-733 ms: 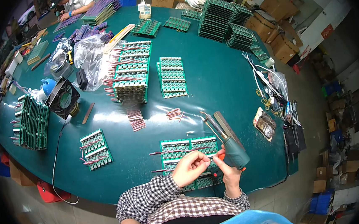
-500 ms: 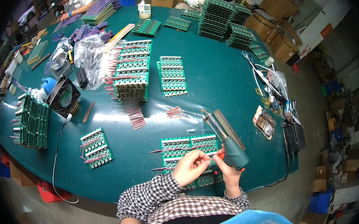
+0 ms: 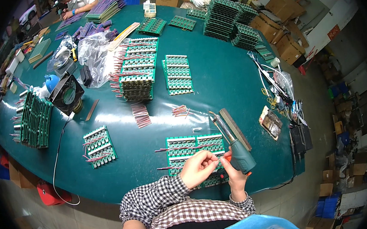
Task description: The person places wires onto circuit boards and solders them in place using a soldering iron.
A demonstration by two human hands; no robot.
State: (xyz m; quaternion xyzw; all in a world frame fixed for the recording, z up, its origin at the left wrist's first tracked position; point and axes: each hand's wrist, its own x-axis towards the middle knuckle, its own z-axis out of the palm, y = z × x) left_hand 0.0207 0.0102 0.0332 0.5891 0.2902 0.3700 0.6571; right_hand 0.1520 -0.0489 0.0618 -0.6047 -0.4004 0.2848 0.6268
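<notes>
My right hand point(image 3: 236, 178) is closed around a dark green soldering gun point(image 3: 242, 156), whose metal tip points up and away from me. My left hand point(image 3: 198, 169) is closed in a pinch, its fingertips close to my right thumb. Whatever small piece lies between those fingertips is too tiny to make out. Under both hands are green circuit boards point(image 3: 181, 147) with rows of white parts, partly covered by my hands. Thin red and dark wires point(image 3: 162, 150) lie across them and stick out past the left edge.
Beyond the boards lie loose short wires point(image 3: 180, 111) and a wire bundle point(image 3: 141, 115). A grey bar point(image 3: 235, 129) lies beside the soldering gun. Stacked boards point(image 3: 136, 71), a black fan point(image 3: 66, 95) and a smaller board point(image 3: 99, 147) stand left. Two people sit across the table.
The view has shifted slightly, so the table's things appear a little displaced. Both hands keep nearly the same pose, with the soldering gun still in my right hand.
</notes>
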